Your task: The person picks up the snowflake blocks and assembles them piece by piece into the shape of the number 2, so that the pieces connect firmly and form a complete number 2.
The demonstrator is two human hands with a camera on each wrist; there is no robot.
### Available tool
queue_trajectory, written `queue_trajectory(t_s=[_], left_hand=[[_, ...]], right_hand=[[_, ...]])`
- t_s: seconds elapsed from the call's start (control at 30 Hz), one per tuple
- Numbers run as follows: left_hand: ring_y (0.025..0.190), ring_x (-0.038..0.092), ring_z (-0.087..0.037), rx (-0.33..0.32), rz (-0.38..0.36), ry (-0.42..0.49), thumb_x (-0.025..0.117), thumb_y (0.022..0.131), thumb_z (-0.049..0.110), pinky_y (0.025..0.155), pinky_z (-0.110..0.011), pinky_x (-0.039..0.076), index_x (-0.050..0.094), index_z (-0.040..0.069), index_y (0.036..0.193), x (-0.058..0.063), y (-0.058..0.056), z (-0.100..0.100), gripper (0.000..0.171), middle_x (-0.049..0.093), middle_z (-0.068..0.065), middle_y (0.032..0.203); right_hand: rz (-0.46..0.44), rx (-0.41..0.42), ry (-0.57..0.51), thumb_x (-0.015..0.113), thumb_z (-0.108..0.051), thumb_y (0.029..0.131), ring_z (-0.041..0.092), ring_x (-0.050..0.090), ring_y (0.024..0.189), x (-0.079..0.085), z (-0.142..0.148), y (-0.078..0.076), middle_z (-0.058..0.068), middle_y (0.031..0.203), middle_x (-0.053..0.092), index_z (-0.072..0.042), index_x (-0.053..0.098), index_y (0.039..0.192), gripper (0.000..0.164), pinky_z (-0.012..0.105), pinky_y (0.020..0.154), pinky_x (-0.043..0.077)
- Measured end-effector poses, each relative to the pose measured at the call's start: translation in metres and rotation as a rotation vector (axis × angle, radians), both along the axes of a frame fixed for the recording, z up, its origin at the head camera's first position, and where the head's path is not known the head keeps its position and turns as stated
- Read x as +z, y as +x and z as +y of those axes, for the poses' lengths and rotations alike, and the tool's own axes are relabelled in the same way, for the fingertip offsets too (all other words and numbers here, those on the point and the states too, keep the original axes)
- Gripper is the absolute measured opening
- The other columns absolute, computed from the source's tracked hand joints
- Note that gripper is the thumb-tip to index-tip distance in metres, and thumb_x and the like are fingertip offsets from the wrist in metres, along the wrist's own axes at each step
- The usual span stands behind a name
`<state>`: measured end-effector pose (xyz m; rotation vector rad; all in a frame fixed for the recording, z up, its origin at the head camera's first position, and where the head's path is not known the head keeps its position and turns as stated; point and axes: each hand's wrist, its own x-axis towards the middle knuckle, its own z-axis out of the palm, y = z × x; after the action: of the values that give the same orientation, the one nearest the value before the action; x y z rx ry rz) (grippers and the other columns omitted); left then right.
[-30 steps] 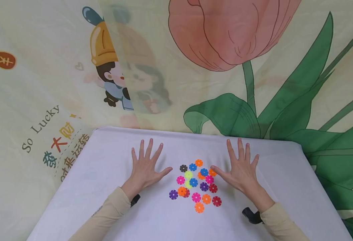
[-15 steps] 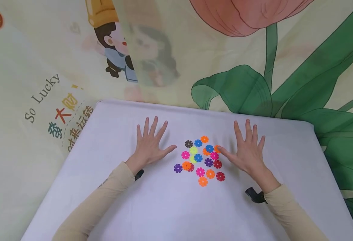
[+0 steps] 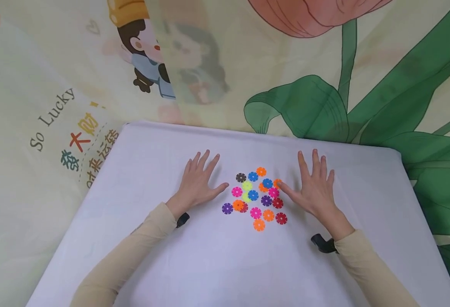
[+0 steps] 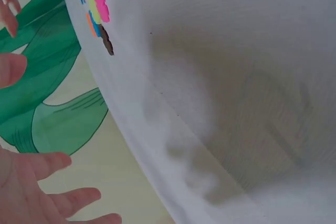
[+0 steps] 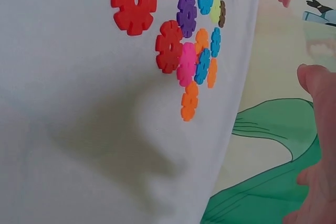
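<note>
Several colourful notched plastic discs, snowflake-shaped building pieces, lie in a loose cluster mid-table. Among them are a black disc (image 3: pixel 241 177), a purple disc (image 3: pixel 227 208) at the left, a dark red disc (image 3: pixel 281 218) and an orange disc (image 3: pixel 259 224) at the front; some overlap. My left hand (image 3: pixel 198 185) hovers left of the cluster, fingers spread, holding nothing. To the right, my right hand (image 3: pixel 314 189) is also spread above the cloth, its thumb tip overlapping an orange disc at the edge in the head view. The right wrist view shows that thumb apart from the discs, such as the red disc (image 5: pixel 169 47).
A white cloth covers the table (image 3: pixel 194 264). Behind it hangs a printed curtain (image 3: pixel 209 115) with a tulip, leaves and a cartoon figure. Black wrist cameras, such as the right wrist camera (image 3: pixel 323 244), sit below both wrists.
The head view has tilted downward, so table and discs appear higher. My left hand has turned and shifted slightly toward the discs, its fingers closer together. The discs keep their arrangement.
</note>
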<state>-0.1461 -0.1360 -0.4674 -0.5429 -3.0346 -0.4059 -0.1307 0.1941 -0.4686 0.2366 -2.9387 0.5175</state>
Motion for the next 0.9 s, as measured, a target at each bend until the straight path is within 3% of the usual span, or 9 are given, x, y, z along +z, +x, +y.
queue_trajectory(t_s=[0.33, 0.67, 0.9], left_hand=[[0.145, 0.019, -0.042, -0.069, -0.016, 0.021, 0.065, 0.084, 0.055, 0.114, -0.060, 0.021, 0.035, 0.013, 0.153, -0.004, 0.001, 0.012, 0.086, 0.026, -0.019, 0.159], [0.132, 0.042, -0.033, -0.165, -0.142, -0.004, 0.068, 0.083, 0.053, 0.107, -0.052, 0.039, 0.052, 0.009, 0.142, -0.017, 0.011, 0.016, 0.075, 0.049, -0.016, 0.142], [0.127, 0.046, -0.032, -0.196, -0.157, -0.006, 0.072, 0.082, 0.048, 0.102, -0.049, 0.044, 0.060, 0.008, 0.131, -0.021, 0.016, 0.019, 0.064, 0.052, -0.015, 0.137]], right_hand=[[-0.038, 0.048, -0.054, 0.072, -0.046, 0.080, 0.057, 0.016, 0.140, -0.013, -0.001, 0.000, 0.031, 0.158, 0.012, 0.000, 0.024, 0.154, 0.099, 0.078, 0.101, 0.022], [-0.063, 0.081, -0.111, 0.070, -0.043, 0.083, 0.056, 0.023, 0.138, -0.028, -0.004, 0.002, 0.033, 0.155, 0.017, 0.005, 0.029, 0.150, 0.092, 0.073, 0.101, 0.030], [-0.088, 0.080, -0.130, 0.071, -0.041, 0.083, 0.054, 0.022, 0.140, -0.031, -0.008, 0.000, 0.032, 0.156, 0.016, 0.004, 0.029, 0.151, 0.092, 0.073, 0.101, 0.030]])
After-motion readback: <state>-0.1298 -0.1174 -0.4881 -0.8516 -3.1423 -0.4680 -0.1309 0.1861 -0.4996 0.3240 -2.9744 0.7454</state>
